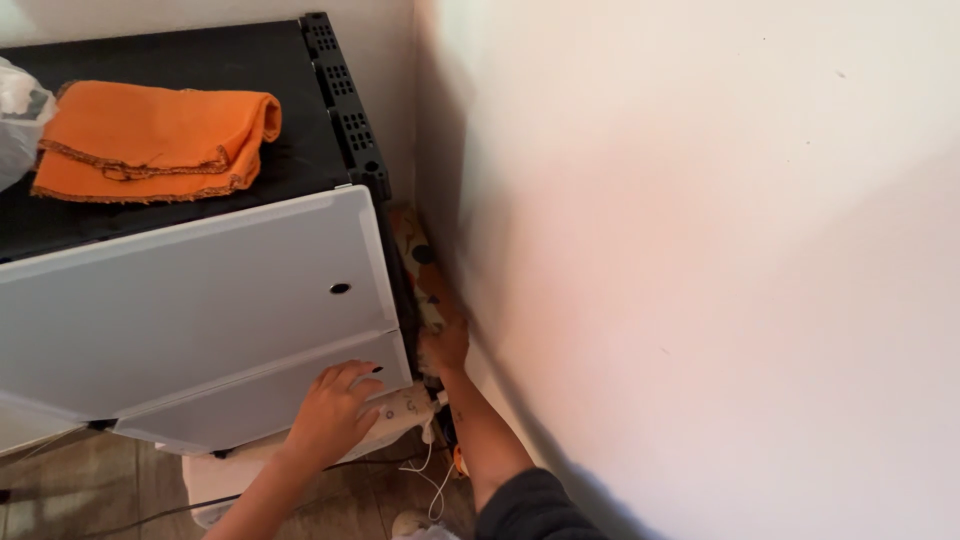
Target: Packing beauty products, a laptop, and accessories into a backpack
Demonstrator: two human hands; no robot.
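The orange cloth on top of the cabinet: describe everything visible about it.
The orange cloth is a soft, woven-looking fabric, folded over on itself into a rough rectangle with a rolled fold at its right end. Its lower and left edges are frayed, with darker stitched trim. It lies flat on the black cabinet top, near the left side, beside a pale plastic bag at the frame's edge. Neither hand touches it; both are lower, by the cabinet's white doors.

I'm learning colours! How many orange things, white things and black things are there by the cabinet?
Orange: 1, the folded cloth
White: 2, the door panels, the white device under the left hand
Black: 1, the cabinet top
Total: 4
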